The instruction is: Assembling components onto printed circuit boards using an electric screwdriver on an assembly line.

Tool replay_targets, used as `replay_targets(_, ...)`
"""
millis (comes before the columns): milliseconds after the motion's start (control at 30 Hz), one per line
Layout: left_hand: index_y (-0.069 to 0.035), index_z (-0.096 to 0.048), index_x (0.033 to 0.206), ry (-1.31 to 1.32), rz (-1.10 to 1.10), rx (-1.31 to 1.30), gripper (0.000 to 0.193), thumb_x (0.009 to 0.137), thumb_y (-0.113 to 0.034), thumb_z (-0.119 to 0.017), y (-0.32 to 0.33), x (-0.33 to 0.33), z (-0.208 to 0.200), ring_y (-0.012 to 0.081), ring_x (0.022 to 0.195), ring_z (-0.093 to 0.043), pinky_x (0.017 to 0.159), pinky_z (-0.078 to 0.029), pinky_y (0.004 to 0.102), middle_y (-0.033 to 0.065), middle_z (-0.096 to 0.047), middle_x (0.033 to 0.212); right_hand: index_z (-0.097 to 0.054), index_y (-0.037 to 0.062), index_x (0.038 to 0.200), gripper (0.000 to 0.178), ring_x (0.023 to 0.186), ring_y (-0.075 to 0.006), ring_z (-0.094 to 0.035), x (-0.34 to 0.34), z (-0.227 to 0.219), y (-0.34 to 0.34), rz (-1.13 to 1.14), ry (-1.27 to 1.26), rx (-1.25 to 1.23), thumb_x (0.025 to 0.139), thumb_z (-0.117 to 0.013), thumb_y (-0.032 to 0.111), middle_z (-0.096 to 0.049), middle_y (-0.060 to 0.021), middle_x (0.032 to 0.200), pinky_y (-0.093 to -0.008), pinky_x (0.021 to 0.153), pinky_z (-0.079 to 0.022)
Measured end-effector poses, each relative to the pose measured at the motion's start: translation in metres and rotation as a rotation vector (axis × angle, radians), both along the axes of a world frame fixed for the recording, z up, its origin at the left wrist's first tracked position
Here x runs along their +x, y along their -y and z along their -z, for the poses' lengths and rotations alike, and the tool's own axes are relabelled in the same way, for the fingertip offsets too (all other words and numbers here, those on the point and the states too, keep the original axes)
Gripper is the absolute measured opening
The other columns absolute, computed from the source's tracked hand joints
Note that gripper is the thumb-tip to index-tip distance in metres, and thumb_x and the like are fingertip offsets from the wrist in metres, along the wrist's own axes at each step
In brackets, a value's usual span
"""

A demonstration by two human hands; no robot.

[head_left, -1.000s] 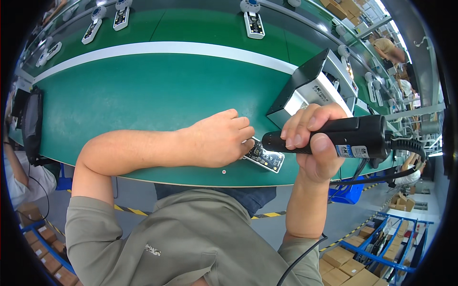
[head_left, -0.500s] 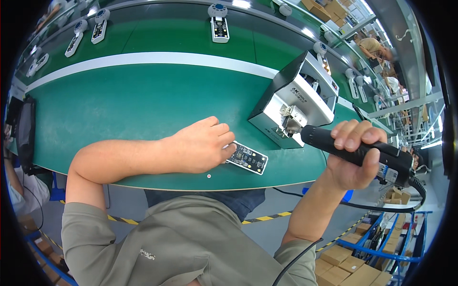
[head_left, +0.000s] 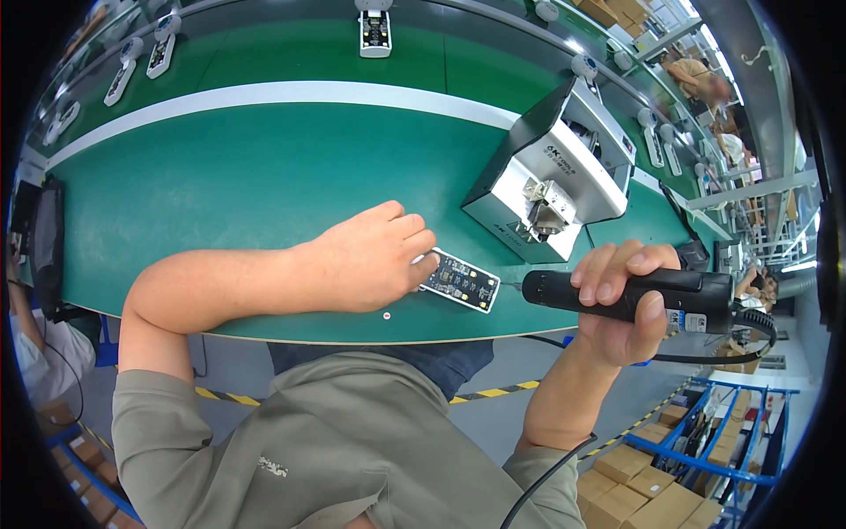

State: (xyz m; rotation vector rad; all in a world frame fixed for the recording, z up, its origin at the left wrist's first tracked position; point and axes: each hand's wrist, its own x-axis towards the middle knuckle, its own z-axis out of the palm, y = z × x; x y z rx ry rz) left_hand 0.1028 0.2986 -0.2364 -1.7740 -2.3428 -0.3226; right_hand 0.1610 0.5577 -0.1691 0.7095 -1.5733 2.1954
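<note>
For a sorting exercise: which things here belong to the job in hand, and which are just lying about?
In use:
black corded tool, in the right hand
circuit board, held by the left hand
silver machine, probably

Lying about, apparently:
cardboard boxes
dark bag

Dark lettering marks 2 places on the silver machine, right of centre. The black driver, at right, bears printed labels; the grey shirt's mark, lower left, is blurred.
</note>
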Motion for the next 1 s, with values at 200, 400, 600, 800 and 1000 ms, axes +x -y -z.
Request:
replay_targets(200,-0.005,-0.063,0.103,0.012,-0.013,-0.056,0.031,0.079,-0.024,-0.067,-0.001,0.001,0.004,0.0231,0.092,-0.050,0.082,-0.041,0.0343,0.0107,-0.054,0.103,-0.054,0.0015,0.101,0.027,0.057,-0.0160,-0.057,0.000,0.012,0.000,0.025,0.024,-0.003,0.084,-0.060,0.021,-0.058,-0.0073,0.067,-0.0282,0.058,-0.050)
replay_targets(400,-0.004,-0.065,0.092,-0.027,0.010,0.076,0.019,0.083,-0.019,-0.059,-0.004,-0.002,0.004,0.0217,0.079,-0.046,0.074,-0.039,0.0329,0.0084,-0.050,0.083,-0.052,0.0033,0.105,0.027,0.058,-0.0153,-0.054,-0.007,0.018,-0.009,-0.088,-0.010,0.111,0.090,-0.054,0.026,-0.056,-0.0054,0.070,-0.0296,0.060,-0.048)
replay_targets(600,-0.004,-0.065,0.093,-0.021,0.033,0.060,0.021,0.082,-0.022,-0.061,-0.003,-0.005,0.002,0.0216,0.079,-0.046,0.073,-0.039,0.0329,0.0082,-0.050,0.084,-0.054,0.0025,0.096,0.023,0.056,-0.0163,-0.056,-0.007,0.012,-0.002,-0.055,0.037,0.052,0.084,-0.060,0.020,-0.058,-0.0076,0.066,-0.0288,0.059,-0.050)
replay_targets(800,-0.005,-0.063,0.102,0.011,-0.008,-0.035,0.031,0.079,-0.024,-0.067,0.001,0.001,0.000,0.0227,0.091,-0.050,0.081,-0.041,0.0337,0.0105,-0.055,0.103,-0.054,0.0042,0.100,0.024,0.059,-0.0166,-0.055,-0.013,-0.020,-0.011,0.061,-0.119,0.057,0.088,-0.055,0.025,-0.056,-0.0060,0.069,-0.0308,0.063,-0.048)
replay_targets(1000,-0.004,-0.064,0.097,-0.026,0.010,0.024,0.025,0.081,-0.023,-0.064,0.002,0.000,0.001,0.0222,0.085,-0.049,0.077,-0.040,0.0331,0.0093,-0.053,0.093,-0.054,0.0031,0.098,0.025,0.057,-0.0173,-0.056,-0.031,-0.027,-0.009,0.083,-0.185,0.124,0.085,-0.061,0.023,-0.058,-0.0073,0.067,-0.0312,0.061,-0.050)
